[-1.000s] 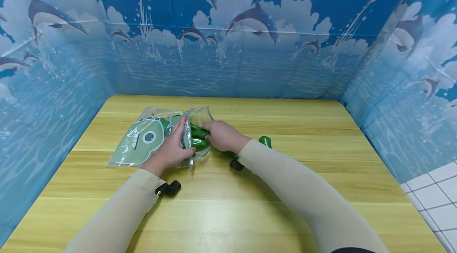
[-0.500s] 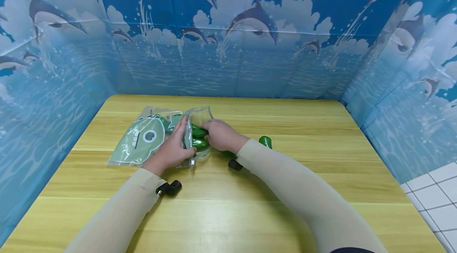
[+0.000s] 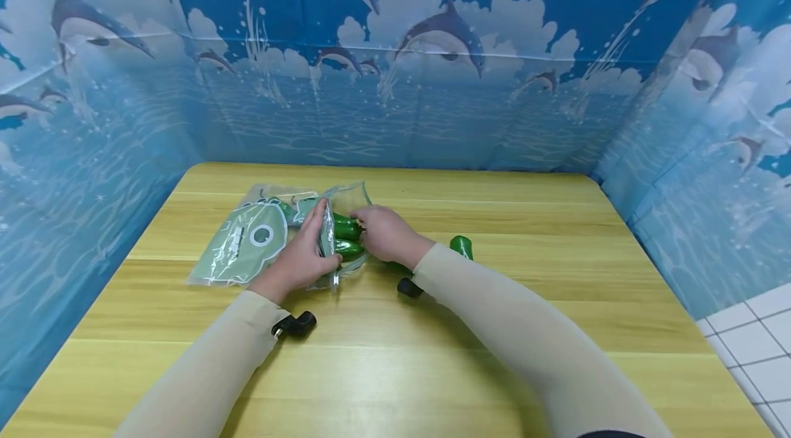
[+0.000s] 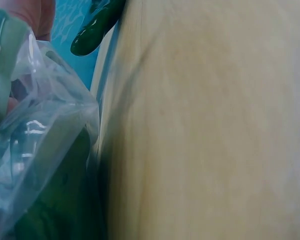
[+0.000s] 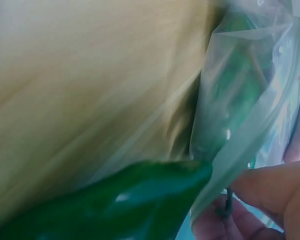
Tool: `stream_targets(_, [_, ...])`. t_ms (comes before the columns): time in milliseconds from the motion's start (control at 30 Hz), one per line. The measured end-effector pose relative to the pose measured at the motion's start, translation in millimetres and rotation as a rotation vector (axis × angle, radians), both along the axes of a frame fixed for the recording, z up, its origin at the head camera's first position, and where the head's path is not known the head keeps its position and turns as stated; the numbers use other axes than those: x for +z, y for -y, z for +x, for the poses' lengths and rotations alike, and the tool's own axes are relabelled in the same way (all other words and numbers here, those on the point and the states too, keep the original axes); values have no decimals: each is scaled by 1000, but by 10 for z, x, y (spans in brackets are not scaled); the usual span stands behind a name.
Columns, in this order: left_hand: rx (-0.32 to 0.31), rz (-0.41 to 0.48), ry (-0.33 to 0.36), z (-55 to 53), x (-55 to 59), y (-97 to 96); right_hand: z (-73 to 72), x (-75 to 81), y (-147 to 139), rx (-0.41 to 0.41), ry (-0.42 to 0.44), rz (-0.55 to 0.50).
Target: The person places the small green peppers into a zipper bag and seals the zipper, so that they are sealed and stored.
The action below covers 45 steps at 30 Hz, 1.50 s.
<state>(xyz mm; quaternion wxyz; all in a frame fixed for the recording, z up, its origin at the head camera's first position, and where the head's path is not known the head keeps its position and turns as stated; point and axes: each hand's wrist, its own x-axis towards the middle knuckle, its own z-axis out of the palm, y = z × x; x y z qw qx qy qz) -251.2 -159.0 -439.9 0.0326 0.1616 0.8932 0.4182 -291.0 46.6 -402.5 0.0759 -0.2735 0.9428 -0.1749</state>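
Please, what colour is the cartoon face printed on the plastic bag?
The cartoon face is pale green with a white outline, best seen in the head view.

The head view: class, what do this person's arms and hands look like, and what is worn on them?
Both arms wear long, plain beige sleeves reaching to the wrists. The left hand and right hand are bare, without gloves. A small black rounded attachment shows at the left wrist, another black piece at the right.

Rm btwn 2 sleeves (image 3: 213,362), bag (image 3: 216,256) beyond L
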Motion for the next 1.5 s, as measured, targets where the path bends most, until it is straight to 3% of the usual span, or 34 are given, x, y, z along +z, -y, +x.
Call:
stream_targets(233, [3, 4, 5, 9, 11, 6, 5, -3, -95, -32, -28, 41])
stream_targets(433, [-6, 14, 4, 9, 6, 0, -10, 3, -32, -1, -71, 57])
stream_targets(600, [-11, 18, 13, 12, -1, -8, -18, -21, 23, 3, -56, 74])
stream_targets(900, [-6, 11, 9, 6, -12, -10, -40, -49, -46, -45, -16, 12])
stream_targets(1133, [-4, 11, 7, 18, 0, -10, -28, -44, 31, -24, -60, 71])
stream_targets(1500, [-8, 9, -2, 6, 7, -25, -39, -74, 4, -33, -78, 81])
